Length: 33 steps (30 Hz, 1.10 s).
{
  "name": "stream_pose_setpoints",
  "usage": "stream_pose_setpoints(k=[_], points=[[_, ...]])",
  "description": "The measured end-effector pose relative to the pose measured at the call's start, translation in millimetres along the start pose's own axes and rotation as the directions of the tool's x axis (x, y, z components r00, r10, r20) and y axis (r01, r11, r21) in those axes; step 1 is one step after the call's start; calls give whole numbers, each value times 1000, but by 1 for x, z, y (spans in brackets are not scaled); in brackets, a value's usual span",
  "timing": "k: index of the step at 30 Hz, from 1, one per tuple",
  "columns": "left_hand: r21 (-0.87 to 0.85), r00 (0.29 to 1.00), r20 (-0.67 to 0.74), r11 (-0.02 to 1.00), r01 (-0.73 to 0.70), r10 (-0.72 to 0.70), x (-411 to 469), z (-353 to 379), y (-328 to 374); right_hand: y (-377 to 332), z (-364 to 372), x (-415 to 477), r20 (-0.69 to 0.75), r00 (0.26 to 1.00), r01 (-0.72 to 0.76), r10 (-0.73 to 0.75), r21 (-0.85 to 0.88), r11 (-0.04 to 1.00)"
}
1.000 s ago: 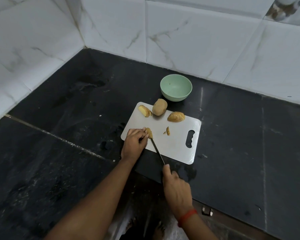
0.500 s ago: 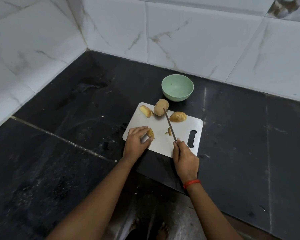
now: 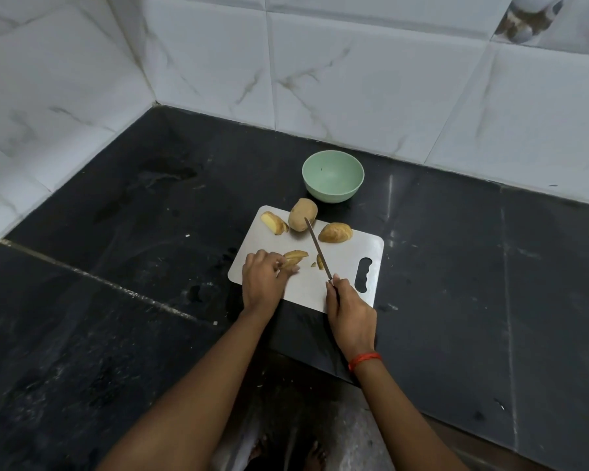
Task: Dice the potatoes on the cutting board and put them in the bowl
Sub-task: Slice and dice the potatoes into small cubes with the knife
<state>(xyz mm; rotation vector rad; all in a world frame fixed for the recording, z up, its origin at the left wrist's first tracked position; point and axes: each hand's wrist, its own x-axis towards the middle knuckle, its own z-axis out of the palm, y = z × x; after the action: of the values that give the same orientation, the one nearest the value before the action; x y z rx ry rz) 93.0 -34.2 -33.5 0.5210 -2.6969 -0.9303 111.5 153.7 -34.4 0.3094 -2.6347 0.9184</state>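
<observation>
— Where are your potatoes?
— All on the cutting board (image 3: pixel 306 287): a whole potato (image 3: pixel 301 214) at its far edge, a wedge (image 3: pixel 274 223) and a half (image 3: pixel 335 232) flanking it, and sliced pieces (image 3: pixel 296 255) at its near left.
— And your hands?
— Your left hand (image 3: pixel 262 283) pinches the sliced pieces. Your right hand (image 3: pixel 349 309) grips the knife (image 3: pixel 317 246), blade over the board's middle. The bowl (image 3: pixel 332 192) sits on the desk (image 3: pixel 456 266) just beyond the board.

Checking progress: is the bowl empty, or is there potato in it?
Empty. The bowl shows only its bare green inside; all potato pieces lie on the board.
</observation>
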Motion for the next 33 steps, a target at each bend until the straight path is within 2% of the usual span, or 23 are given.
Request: stream_pose_setpoints(k=[3,8,13,18,25,33], points=[[-91,998,56,996,-25,30,-7,-11,-15,0,1,-1,-5,1000,8,-8,0,1000],[-82,994,74,994,-72,78,-13,-20,-21,2,3,-2,7,998,63,-64,45,997],[-173,1000,8,985,-20,22,-18,-17,-27,-8,4,-11,101,991,91,-92,14,996],[-243,1000,-19,970,-15,11,-20,-16,-29,-26,13,-22,313,947,112,-66,-130,985],[-220,999,-36,975,-21,13,-21,-17,-26,-35,14,-17,316,949,85,-17,-203,975],[-175,997,-62,983,-61,51,-23,-16,-25,-40,1,-26,382,924,149,-5,-350,925]])
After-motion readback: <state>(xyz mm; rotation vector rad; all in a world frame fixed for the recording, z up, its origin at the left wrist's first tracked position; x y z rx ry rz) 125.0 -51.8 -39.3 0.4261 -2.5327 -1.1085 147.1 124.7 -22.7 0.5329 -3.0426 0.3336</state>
